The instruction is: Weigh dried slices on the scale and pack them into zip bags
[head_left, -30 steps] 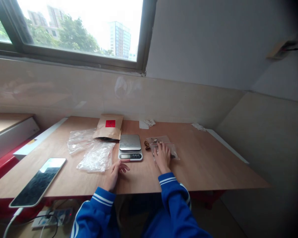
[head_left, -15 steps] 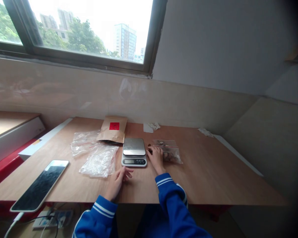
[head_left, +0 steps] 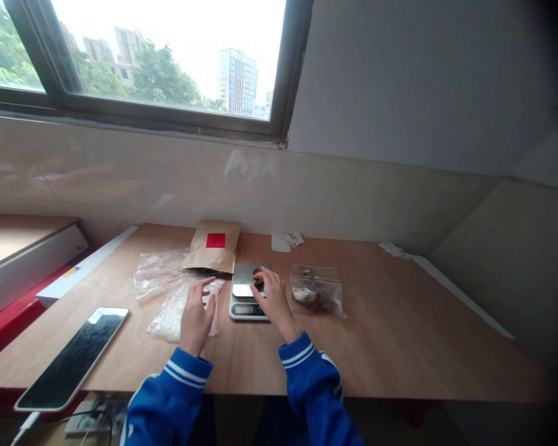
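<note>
My right hand (head_left: 275,298) is over the metal plate of a small digital kitchen scale (head_left: 242,308). Its thumb and fingers curve around a small dark brown piece (head_left: 256,273), too small to name for certain. Beside the scale on the left, my left hand (head_left: 199,314) has thumb and fingers apart and holds nothing, above a crumpled clear plastic bag (head_left: 167,314). A zip bag with brown lumpy pieces (head_left: 317,292) lies right of the scale, apart from both hands. A brown paper pouch with a red label (head_left: 214,254) lies behind the scale, its dark mouth facing me.
A second clear zip bag (head_left: 155,272) lies left of the pouch. At the table's left front a phone (head_left: 74,356) is plugged into a white cable. Crumpled white paper (head_left: 292,240) is near the wall, with another scrap (head_left: 393,250) farther right.
My right hand has moved left from beside the zip bag to over the scale plate, with the brown piece at its fingers. My left hand has shifted left and opened upward over the clear bag.
</note>
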`<state>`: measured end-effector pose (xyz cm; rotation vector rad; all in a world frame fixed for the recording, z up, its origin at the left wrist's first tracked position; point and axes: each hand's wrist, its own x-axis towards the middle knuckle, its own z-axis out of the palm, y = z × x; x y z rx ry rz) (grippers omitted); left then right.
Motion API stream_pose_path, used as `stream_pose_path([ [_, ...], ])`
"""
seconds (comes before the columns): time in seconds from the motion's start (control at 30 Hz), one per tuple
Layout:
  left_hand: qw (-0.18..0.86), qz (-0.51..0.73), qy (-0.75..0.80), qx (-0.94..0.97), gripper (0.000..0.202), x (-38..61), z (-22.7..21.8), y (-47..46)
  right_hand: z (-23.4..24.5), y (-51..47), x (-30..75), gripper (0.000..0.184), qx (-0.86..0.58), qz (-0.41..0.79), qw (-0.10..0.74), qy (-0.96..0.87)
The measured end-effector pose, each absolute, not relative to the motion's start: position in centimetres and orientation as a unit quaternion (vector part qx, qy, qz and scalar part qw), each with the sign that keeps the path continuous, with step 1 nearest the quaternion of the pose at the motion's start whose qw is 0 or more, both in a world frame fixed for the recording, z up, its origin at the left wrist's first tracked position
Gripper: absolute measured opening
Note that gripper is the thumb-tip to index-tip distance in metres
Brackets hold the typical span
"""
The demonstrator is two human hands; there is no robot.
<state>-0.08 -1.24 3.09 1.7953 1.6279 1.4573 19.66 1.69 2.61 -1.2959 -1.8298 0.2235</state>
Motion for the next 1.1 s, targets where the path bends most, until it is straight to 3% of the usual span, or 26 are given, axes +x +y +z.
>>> stream_pose_path([
  [0.13,-0.013,0.440,0.600,0.667,0.045,-3.5,2.8,4.7,3.4,-0.8,16.2,0.024,-0.444,0.158,0.477,-0.742],
  [0.4,0.027,0.473,0.628,0.617,0.036,-6.0,-1.3,10.8,1.1,-2.2,9.5,0.051,-0.391,0.183,0.440,-0.787],
  [0.53,-0.013,0.498,0.649,0.576,0.034,-5.9,-1.7,10.2,0.9,0.1,7.5,0.057,-0.417,0.180,0.402,-0.795],
  [0.8,-0.089,0.510,0.666,0.538,0.028,-5.9,-2.1,10.3,1.1,3.0,5.0,0.049,-0.501,0.119,0.323,-0.794],
  [1.1,-0.121,0.549,0.660,0.499,0.026,-5.5,-1.9,10.0,2.8,2.3,4.8,0.040,-0.514,0.117,0.401,-0.750],
])
